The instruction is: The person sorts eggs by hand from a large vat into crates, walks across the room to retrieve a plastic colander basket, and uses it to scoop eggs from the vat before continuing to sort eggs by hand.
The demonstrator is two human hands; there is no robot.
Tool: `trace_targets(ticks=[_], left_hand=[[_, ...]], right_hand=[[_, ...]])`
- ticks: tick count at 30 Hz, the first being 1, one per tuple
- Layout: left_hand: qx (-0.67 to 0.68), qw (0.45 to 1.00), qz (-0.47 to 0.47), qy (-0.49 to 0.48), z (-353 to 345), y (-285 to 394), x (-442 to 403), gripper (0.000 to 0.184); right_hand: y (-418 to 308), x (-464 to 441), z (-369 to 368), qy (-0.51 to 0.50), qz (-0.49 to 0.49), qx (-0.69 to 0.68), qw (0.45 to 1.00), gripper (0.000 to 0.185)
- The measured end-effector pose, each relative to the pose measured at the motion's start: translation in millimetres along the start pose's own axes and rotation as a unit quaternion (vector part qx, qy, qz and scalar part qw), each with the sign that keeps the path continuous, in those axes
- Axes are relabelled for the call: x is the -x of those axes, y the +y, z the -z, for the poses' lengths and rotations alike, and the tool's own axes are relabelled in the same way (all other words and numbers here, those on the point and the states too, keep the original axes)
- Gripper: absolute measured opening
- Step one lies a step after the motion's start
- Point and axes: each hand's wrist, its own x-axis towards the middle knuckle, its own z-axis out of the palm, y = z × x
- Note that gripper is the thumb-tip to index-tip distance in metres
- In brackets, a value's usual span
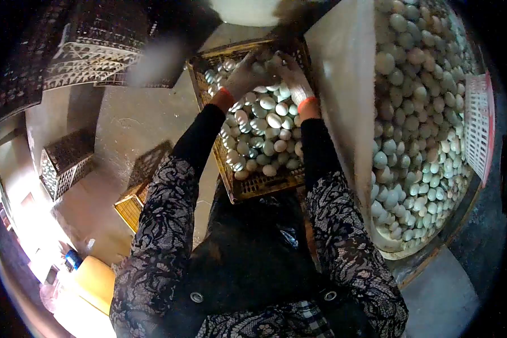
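Past black-and-grey lace-patterned sleeves (168, 208), reaches left hand (243, 78) and right hand (293, 78) over pale oval eggs (267, 132) in yellow plastic crate (281, 183), beside white egg-heaped tub (352, 84); cannot tell grip closure or contents.

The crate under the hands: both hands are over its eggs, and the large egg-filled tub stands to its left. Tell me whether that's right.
Not quite: the large egg-filled tub stands to the right of the crate, as the head view shows. The left hand and right hand are indeed over the crate's eggs.
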Motion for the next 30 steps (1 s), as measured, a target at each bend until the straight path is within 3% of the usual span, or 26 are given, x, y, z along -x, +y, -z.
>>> trace_targets(ticks=[1,2,4,5,6,8,10,11,12,14,16,18,20,21,22,23,25,26,27,28,29,30], left_hand=[[0.148,0.978,0.141,-0.038,-14,-5,5,0.070],[-0.013,0.994,0.057,-0.093,-12,-3,1,0.072],[-0.351,0.918,-0.146,-0.110,-11,-1,-7,0.078],[-0.130,0.984,0.052,-0.111,-18,2,-6,0.076],[-0.079,0.983,0.112,-0.122,-21,3,-4,0.072],[0.019,0.964,0.235,-0.124,-26,7,0,0.065],[-0.003,0.961,0.229,-0.157,16,39,-30,0.059],[-0.208,0.971,0.056,-0.105,-10,19,-9,0.059],[-0.203,0.972,0.052,-0.104,-5,22,-8,0.059],[-0.113,0.934,0.264,-0.212,4,27,-11,0.057],[-0.272,0.907,0.173,-0.271,-23,1,10,0.057],[-0.347,0.882,0.131,-0.291,-21,-2,13,0.059],[-0.313,0.893,0.158,-0.282,5,14,-4,0.061],[-0.164,0.957,0.187,-0.150,17,24,-9,0.056],[-0.002,0.985,0.171,-0.018,28,33,-15,0.052],[0.087,0.965,0.243,0.047,51,63,-46,0.046],[0.119,0.957,0.239,0.116,118,159,-116,0.038],[0.061,0.977,0.162,0.126,141,205,-142,0.034],[0.135,0.973,0.156,0.108,151,237,-160,0.028],[0.204,0.973,0.069,0.085,148,259,-173,0.030],[0.281,0.957,0.067,0.000,152,290,-188,0.034],[0.273,0.956,0.020,-0.105,133,296,-197,0.038]], right_hand=[[7,-3,2,0.002,0.011,0.045,0.999,0.067],[10,-6,3,0.005,0.021,0.089,0.996,0.067],[-3,-9,-5,0.071,0.072,0.267,0.958,0.065],[-5,-12,-7,0.097,0.085,0.343,0.930,0.062],[-6,-12,-9,0.100,0.082,0.341,0.931,0.062],[-10,-7,-14,0.127,0.115,0.437,0.883,0.051],[-17,0,-19,0.145,0.089,0.500,0.849,0.046],[-20,3,-23,0.161,0.062,0.559,0.811,0.042],[-10,0,-23,0.167,0.058,0.560,0.809,0.042],[2,-8,-23,0.140,0.039,0.608,0.780,0.040],[-28,10,-35,0.170,-0.014,0.588,0.791,0.039],[-12,23,-41,0.267,0.138,0.662,0.687,0.038],[-52,60,-54,0.255,0.177,0.575,0.757,0.034],[-85,97,-57,0.217,0.183,0.496,0.821,0.031],[-128,136,-59,0.177,0.190,0.409,0.875,0.029],[-164,173,-54,0.167,0.219,0.343,0.898,0.027],[-216,238,-24,0.179,0.254,0.258,0.915,0.023],[-233,266,-2,0.202,0.261,0.241,0.913,0.022],[-243,287,22,0.252,0.221,0.266,0.904,0.022],[-249,307,47,0.299,0.181,0.288,0.891,0.023],[-249,321,69,0.314,0.125,0.280,0.899,0.025],[-244,330,93,0.328,0.071,0.270,0.903,0.028]])
